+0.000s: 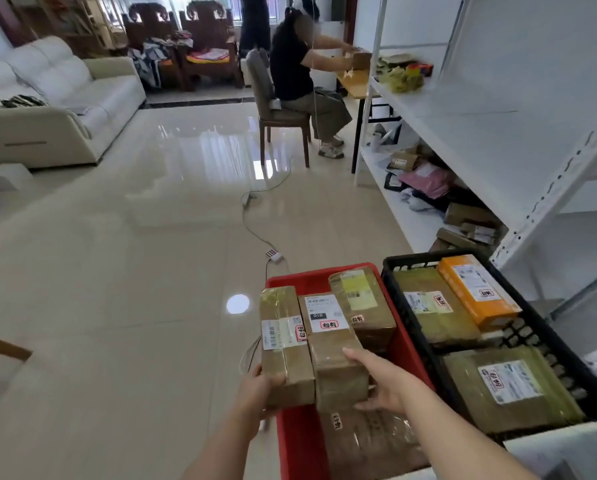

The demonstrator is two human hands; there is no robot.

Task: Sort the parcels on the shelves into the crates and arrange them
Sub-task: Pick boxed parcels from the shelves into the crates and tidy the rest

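A: Which parcels are in hand?

B: Two brown cardboard boxes wrapped in clear tape, side by side over the red plastic crate (291, 441). The left hand (255, 393) grips the near end of the outer taped box (285, 344), thumb curled onto its top. The right hand (381, 382) clasps the near end of the middle taped box (331, 348), fingers lying over the top and thumb underneath.

A: How should they go down?

B: I'd judge the outer box overhangs the crate's left rim, so slide it inward first. Keep the white labels facing up, as they are now, and press both boxes against the third brown taped box (361, 306) at the crate's far right, so the row closes with no gap.

A: Anything beneath them?

B: A flat brown parcel (369, 441) lies in the near part of the crate; lower onto it level, so nothing tips.

A: And round about?

B: The black slatted plastic crate (414, 327) touches the red one's right side and holds olive padded mailers (432, 317) and an orange box (477, 292). More parcels wait on the white metal shelf (407, 220) beyond.
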